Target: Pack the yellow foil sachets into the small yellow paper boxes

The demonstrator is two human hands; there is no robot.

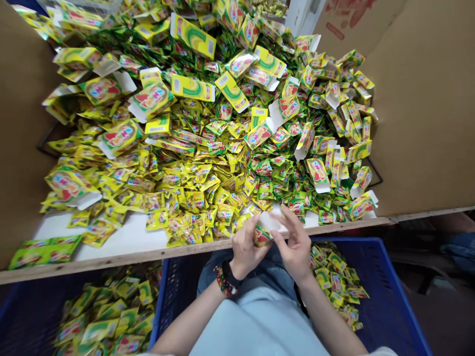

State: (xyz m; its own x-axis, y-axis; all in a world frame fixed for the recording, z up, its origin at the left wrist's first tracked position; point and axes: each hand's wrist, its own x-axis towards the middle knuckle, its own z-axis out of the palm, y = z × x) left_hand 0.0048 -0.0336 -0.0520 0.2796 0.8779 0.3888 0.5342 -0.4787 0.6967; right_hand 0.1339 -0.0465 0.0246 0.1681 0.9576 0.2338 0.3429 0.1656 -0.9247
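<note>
My left hand (pixel 247 247) grips a small printed carton (pixel 261 236) at the table's front edge, with its white flap (pixel 266 221) standing up. At the flap's right side is my right hand (pixel 295 242), thumb and fingers apart; the thumb tip is by the carton, and whether it presses on it I cannot tell. Just beyond my hands lie yellow candy sachets (pixel 193 212) on the left and green sachets (pixel 272 170) on the right. Whatever is inside the carton is hidden from view.
Unfolded open cartons (pixel 148 99) are heaped over the sachets. Cardboard walls (pixel 419 113) flank the wooden-edged table (pixel 141 254). Below, a blue crate (pixel 386 287) holds filled-looking cartons (pixel 337 277), with more cartons (pixel 111 316) at lower left. A green sachet strip (pixel 46 250) lies left.
</note>
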